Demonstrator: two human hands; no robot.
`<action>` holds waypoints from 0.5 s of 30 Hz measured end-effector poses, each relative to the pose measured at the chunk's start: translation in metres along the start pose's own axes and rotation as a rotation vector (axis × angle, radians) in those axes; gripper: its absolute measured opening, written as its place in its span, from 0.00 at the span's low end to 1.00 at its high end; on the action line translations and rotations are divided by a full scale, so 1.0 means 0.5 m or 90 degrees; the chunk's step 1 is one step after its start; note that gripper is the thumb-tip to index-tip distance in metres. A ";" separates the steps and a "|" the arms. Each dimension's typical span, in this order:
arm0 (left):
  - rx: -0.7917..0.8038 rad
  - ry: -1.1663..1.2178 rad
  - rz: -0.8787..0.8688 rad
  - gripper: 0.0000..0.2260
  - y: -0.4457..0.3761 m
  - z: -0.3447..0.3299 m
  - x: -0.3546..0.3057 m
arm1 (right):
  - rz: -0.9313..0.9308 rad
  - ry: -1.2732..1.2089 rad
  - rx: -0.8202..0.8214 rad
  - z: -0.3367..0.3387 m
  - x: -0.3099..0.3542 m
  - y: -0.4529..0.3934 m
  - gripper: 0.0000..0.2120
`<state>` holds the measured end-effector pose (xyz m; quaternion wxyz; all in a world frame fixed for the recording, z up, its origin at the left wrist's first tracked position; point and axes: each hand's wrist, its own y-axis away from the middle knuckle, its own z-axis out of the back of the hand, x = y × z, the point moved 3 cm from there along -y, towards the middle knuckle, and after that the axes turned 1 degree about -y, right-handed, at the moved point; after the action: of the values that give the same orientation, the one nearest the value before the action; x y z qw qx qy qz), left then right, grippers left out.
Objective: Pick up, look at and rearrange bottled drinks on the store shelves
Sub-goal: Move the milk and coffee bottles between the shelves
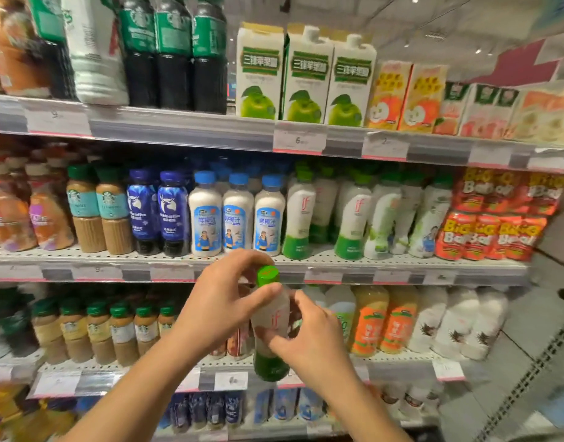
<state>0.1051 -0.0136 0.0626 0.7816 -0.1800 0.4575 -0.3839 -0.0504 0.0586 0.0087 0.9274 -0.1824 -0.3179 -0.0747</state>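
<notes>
I hold a white bottle with a green base and green cap (pixel 272 317) upright in front of the shelves, at the level of the lower shelf. My left hand (pixel 223 301) grips its neck and upper body, thumb across the front below the cap. My right hand (pixel 309 336) wraps the middle of the bottle from the right side. Matching white and green bottles (pixel 298 215) stand on the middle shelf just above, to the right of blue-capped white bottles (pixel 237 215).
The middle shelf edge (pixel 386 275) runs just behind the bottle's cap. Orange juice bottles (pixel 370 320) and white bottles (pixel 459 323) fill the lower shelf on the right. Coffee bottles (pixel 98 208) stand at left. Green apple cartons (pixel 306 78) sit on the top shelf.
</notes>
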 end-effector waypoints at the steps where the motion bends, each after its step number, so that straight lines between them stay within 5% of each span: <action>1: 0.001 0.008 0.003 0.14 -0.007 -0.014 -0.009 | -0.002 -0.003 -0.012 0.022 -0.013 0.000 0.25; 4: -0.004 -0.006 0.024 0.16 -0.023 -0.044 -0.010 | -0.013 -0.005 -0.055 0.080 -0.050 -0.003 0.21; 15: 0.117 -0.477 0.063 0.32 -0.025 -0.133 0.134 | -0.049 -0.138 -0.221 0.211 -0.094 -0.081 0.17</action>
<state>0.0622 -0.0683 -0.0023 0.9250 -0.2145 0.1119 -0.2930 -0.1568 0.0628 0.0686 0.8387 -0.3342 -0.4052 -0.1436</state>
